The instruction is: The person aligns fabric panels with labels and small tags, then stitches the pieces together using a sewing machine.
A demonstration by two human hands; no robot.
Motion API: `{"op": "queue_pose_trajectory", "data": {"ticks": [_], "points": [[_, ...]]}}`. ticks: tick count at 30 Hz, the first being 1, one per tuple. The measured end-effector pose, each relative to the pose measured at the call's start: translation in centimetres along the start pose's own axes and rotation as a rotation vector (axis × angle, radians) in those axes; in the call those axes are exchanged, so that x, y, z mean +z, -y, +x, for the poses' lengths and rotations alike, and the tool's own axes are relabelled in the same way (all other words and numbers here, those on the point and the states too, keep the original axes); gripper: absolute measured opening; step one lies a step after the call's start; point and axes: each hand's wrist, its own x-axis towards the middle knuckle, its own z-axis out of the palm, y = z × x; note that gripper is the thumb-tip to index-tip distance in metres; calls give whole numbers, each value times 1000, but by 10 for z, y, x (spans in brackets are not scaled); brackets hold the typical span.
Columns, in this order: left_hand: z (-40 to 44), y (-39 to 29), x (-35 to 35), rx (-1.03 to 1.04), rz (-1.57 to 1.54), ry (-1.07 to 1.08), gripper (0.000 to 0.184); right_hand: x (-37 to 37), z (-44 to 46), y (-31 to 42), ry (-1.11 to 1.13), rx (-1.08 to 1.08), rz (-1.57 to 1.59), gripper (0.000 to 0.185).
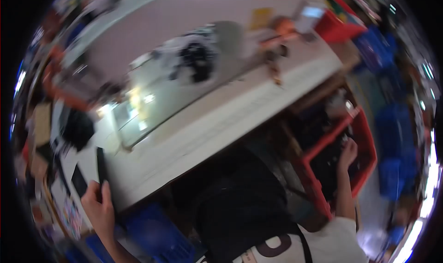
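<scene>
At the left end of the white table, my left hand (99, 205) is closed on a narrow black strip (101, 163) that points away from me. A flat black piece (79, 180) lies on the table just left of it. Low on the right, my right hand (348, 156) is inside a red crate (368, 147), above dark contents (326, 168). Its fingers look curled together, but blur hides what they hold, if anything.
The white table (207, 136) slants across the view. A lit machine (136, 106) stands on it, with black-and-white material (198, 60) behind. Scissors-like orange-handled items (276, 62) lie farther right. Blue crates (394, 129) line the right side; another blue crate (154, 230) is below the table.
</scene>
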Motion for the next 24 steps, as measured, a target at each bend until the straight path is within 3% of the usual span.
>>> {"op": "queue_pose_trajectory", "data": {"ticks": [2,5,10,13,15,18,20,23,24], "points": [[11,-21,35,55,-283,237,34,-15,0,-51,-63,138,-5,27],[28,-46,66,7,-435,263,33,-24,-26,-79,43,285,61,28],[30,-71,66,-190,-792,340,27,-12,-36,-149,43,130,-144,33],[20,-74,71,-55,-634,176,20,19,-29,-137,-147,13,-502,36],[16,-76,72,2,-553,91,16,20,-15,-111,-83,86,-560,37],[14,-78,67,307,-323,-41,12,12,0,-74,43,226,-670,42],[13,-81,67,323,-317,-43,10,-9,11,-79,-194,86,-613,48],[8,-87,67,353,-304,-41,9,-46,29,-85,-299,-50,-434,43],[7,-91,67,354,-320,-31,9,-54,35,-71,-424,49,-67,41]]}}
